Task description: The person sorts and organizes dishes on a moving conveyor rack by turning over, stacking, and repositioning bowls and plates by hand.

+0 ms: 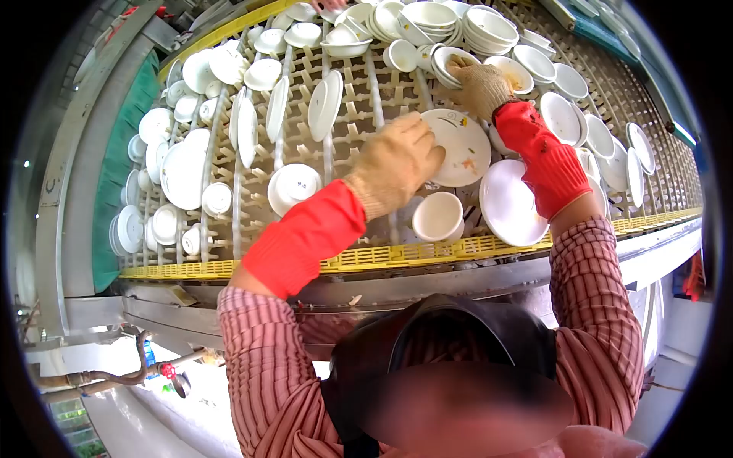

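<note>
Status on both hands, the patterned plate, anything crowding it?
Left hand at patterned plate, grip unclear. Right hand at small dishes beyond. Plate shows orange marks. White bowl close on near side.

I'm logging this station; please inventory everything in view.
Rack: 1, cream, centre
Plates and bowls: many, overlapping, mostly white, on the rack
Marked plate: 1, white with floral marks and orange residue, centre right
Stained bowl: 1, white with orange residue, upper right
Edge strips: 2, yellow, near and far sides
Curtain: 1, green, left
Valve handle: 1, red, lower left
Another person's hand: 1, colour unclear, top edge
Garment: 1, black, bottom
Checked sleeves: 2, reddish, below
Left hand: 1, tan-gloved, red-cuffed, at marked plate
Right hand: 1, tan-gloved, red-cuffed, on a bowl
</note>
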Tool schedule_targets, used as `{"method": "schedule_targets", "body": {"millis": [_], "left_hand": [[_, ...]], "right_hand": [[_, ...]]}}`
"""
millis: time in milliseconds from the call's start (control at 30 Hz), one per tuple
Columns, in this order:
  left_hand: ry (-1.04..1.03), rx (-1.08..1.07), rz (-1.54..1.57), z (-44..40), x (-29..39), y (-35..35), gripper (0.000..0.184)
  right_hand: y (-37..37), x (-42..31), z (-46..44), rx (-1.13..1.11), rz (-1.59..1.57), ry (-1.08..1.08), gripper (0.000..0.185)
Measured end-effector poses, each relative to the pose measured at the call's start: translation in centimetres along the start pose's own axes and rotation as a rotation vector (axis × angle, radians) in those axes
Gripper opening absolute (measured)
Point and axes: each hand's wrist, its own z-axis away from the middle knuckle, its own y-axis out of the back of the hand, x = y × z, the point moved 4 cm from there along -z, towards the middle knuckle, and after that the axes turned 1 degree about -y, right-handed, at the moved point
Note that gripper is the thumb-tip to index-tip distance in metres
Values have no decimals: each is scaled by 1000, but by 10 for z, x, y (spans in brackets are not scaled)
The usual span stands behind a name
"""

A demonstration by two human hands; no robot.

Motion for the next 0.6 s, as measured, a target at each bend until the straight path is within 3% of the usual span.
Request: {"method": "schedule_targets", "body": {"millis": [67,200,333,367,400,467,567,600], "left_hand": [[32,-74,-74,-8,-4,-13,27],[132,-104,-67,-3,-10,-15,20],[388,-72,219,16,-15,55,9],[451,-59,304,31,-16,73,9],[550,39,282,49,-16,94,13],[785,161,223,92,-17,132,17],[1089,246,14,147,-21,183,21],[1267,275,94,155,-22,190,24]], "right_hand": [[9,-11,-4,-184,106,-43,53],[23,-27,4,-193,46,-113,46],[38,-21,46,-67,0,261,45],[51,-28,51,-256,-154,27,40],[65,-35,58,-403,-269,-233,34],[62,-35,69,-256,-430,11,35],[66,-49,77,-180,-430,77,38],[69,-60,76,-123,-393,151,38]]}}
